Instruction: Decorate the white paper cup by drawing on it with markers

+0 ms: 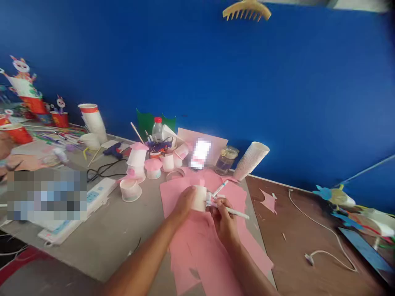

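My left hand [185, 201] is closed around the side of a small white paper cup [200, 199], above sheets of pink paper [191, 234]. My right hand [224, 218] pinches a white marker [238, 212], whose front end points left toward the cup. Whether its tip touches the cup, I cannot tell. Another slim white marker [220, 188] lies just beyond my right hand. A lit phone [200, 154] leans upright behind the paper, its screen blurred out.
White and pink cup pieces [131, 190] stand on the left, near a power strip [101, 189]. A glass jar [226, 159] and a tilted cup stack [251, 160] stand at the back. A white cable [324, 226] crosses the brown table. Another person's hand [4, 146] shows far left.
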Tool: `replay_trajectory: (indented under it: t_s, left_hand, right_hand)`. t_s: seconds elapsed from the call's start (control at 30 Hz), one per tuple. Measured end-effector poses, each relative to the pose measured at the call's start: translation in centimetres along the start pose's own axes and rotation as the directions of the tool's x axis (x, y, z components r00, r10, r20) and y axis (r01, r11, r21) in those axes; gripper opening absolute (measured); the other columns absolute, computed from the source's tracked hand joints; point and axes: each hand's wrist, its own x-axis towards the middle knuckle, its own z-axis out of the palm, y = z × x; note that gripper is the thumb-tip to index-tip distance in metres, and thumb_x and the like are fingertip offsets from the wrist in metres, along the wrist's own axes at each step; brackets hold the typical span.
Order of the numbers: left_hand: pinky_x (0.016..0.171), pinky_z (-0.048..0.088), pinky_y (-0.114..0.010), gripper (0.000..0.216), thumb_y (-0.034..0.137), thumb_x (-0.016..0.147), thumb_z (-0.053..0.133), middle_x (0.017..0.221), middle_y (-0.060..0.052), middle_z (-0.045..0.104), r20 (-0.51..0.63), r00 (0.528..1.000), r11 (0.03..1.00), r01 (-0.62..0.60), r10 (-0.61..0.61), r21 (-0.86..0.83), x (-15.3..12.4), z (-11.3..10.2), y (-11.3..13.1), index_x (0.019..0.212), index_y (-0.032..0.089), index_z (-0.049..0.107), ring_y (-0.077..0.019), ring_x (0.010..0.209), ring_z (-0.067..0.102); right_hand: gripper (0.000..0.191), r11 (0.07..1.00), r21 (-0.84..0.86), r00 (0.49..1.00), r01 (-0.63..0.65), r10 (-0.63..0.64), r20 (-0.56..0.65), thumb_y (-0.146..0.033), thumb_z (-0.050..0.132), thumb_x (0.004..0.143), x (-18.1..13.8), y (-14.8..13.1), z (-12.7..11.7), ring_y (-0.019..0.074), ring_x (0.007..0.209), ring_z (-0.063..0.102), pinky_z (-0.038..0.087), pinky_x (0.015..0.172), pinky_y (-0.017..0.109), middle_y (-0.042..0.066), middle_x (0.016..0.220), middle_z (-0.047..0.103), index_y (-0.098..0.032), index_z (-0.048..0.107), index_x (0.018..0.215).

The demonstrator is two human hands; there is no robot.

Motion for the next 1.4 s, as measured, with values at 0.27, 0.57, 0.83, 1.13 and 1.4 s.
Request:
replay_trajectory:
  t_s: [0.27, 0.57, 0.83, 1.13, 1.4]
  left_hand:
    - [0.049, 0.046, -0.027, 0.047, 0.056, 0.069, 0.072, 0.061, -0.003, 0.064, -0.001, 1.0, 1.0, 0.012, -0.012, 0.017, -0.31, 0.07, 0.18, 0.083, 0.011, 0.066, -0.0173, 0.055, 0.059]
    - [0.05, 0.046, -0.028, 0.047, 0.055, 0.074, 0.069, 0.074, -0.009, 0.071, 0.015, 1.0, 0.999, 0.002, -0.003, 0.052, -0.24, -0.13, 0.21, 0.088, 0.01, 0.068, -0.0191, 0.06, 0.062]
    - [0.051, 0.045, -0.028, 0.049, 0.059, 0.075, 0.065, 0.074, -0.009, 0.071, -0.007, 1.0, 0.993, -0.009, 0.009, 0.117, -0.02, -0.34, -0.04, 0.087, 0.011, 0.066, -0.0178, 0.058, 0.061]
    - [0.053, 0.048, -0.03, 0.046, 0.057, 0.079, 0.062, 0.072, -0.006, 0.068, 0.002, 1.0, 0.99, -0.015, 0.015, 0.138, -0.04, -0.49, -0.11, 0.088, 0.013, 0.067, -0.0183, 0.059, 0.061]
    - [0.052, 0.048, -0.028, 0.045, 0.056, 0.078, 0.063, 0.071, -0.007, 0.069, 0.014, 1.0, 0.995, -0.015, 0.014, 0.102, -0.07, -0.35, -0.03, 0.086, 0.012, 0.067, -0.0178, 0.059, 0.061]
  right_hand:
    - [0.031, 0.998, -0.061, 1.0, 0.018, -0.018, 0.014, -0.046, 0.079, 0.07, -0.06, 0.28, -0.04, 0.0105, 0.054, 0.047, 0.049, 0.063, 0.028, -0.007, 0.049, 0.046, -0.022, 0.059, 0.066]
    - [0.032, 0.996, -0.084, 1.0, 0.006, -0.005, 0.019, -0.047, 0.078, 0.07, -0.28, 0.04, -0.04, 0.0106, 0.054, 0.048, 0.047, 0.063, 0.027, -0.006, 0.05, 0.048, -0.022, 0.059, 0.065]
    - [0.031, 0.996, -0.089, 1.0, 0.007, -0.007, 0.002, -0.044, 0.078, 0.069, -0.28, 0.09, -0.07, 0.01, 0.053, 0.047, 0.045, 0.062, 0.026, -0.007, 0.049, 0.047, -0.021, 0.058, 0.063]
    - [0.03, 0.997, -0.071, 1.0, -0.005, 0.006, 0.017, -0.044, 0.078, 0.07, -0.42, -0.17, 0.12, 0.0119, 0.056, 0.052, 0.047, 0.063, 0.026, -0.006, 0.05, 0.047, -0.022, 0.058, 0.064]
    - [0.032, 0.998, -0.067, 1.0, -0.002, 0.003, 0.009, -0.047, 0.079, 0.069, -0.41, -0.16, 0.2, 0.0106, 0.055, 0.05, 0.049, 0.065, 0.027, -0.007, 0.05, 0.047, -0.022, 0.058, 0.065]
